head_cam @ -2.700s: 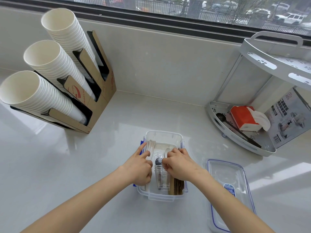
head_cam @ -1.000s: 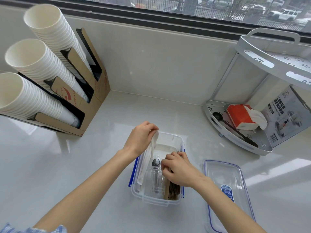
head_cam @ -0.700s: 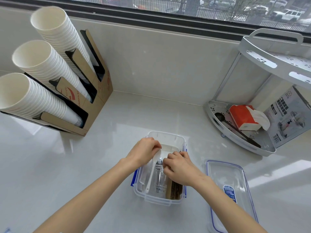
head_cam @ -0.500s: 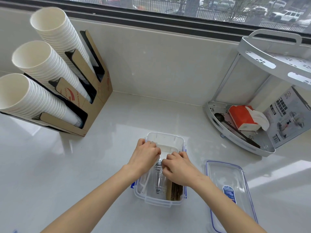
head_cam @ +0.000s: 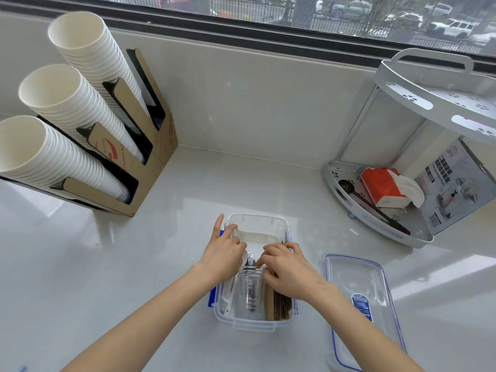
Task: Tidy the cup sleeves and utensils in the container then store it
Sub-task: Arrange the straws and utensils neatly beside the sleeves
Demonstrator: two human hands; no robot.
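Two hands work inside the clear container (head_cam: 256,324), which sits on the counter (head_cam: 107,264) in front of the person, its long axis running away from them. Brown cup sleeves (head_cam: 279,304) stand packed along the right inner wall, directly under the right hand (head_cam: 288,271), whose curled fingers press on their top edges; this hand is plainly the nearer to them. Utensils (head_cam: 251,288) lie lengthwise down the middle in a clear wrapper, between the two hands. White wrapped pieces (head_cam: 228,291) run along the left wall under the left hand (head_cam: 224,253), whose fingers reach forward to the far left rim; whether they pinch anything cannot be told. Compared with half a second ago, the left hand has spread from a closed knot near the centre toward the left wall, and the white strip it held raised a second ago now lies down inside. Lid (head_cam: 359,304) lies apart on the right, not yet fitted.
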